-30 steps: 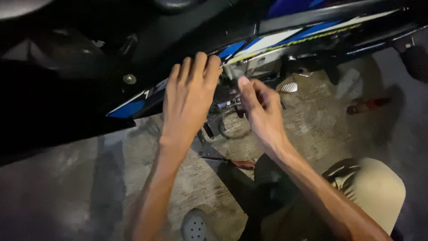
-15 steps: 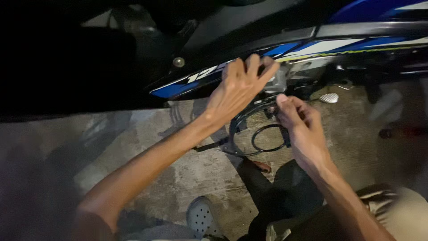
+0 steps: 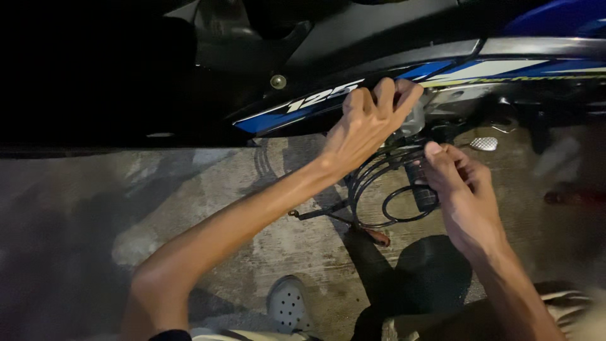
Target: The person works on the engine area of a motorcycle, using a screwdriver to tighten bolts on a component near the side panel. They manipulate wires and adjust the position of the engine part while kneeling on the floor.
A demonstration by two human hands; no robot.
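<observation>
My left hand (image 3: pixel 366 123) grips the lower edge of the motorcycle's blue side panel (image 3: pixel 328 101). My right hand (image 3: pixel 461 189), just right of it, holds a dark cylindrical part (image 3: pixel 421 189) among looped black cables (image 3: pixel 372 183) above the concrete floor (image 3: pixel 208 189).

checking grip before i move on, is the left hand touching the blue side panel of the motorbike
Touching. The head view shows the left hand with its fingers curled over the lower edge of the blue side panel, no gap visible.
</observation>
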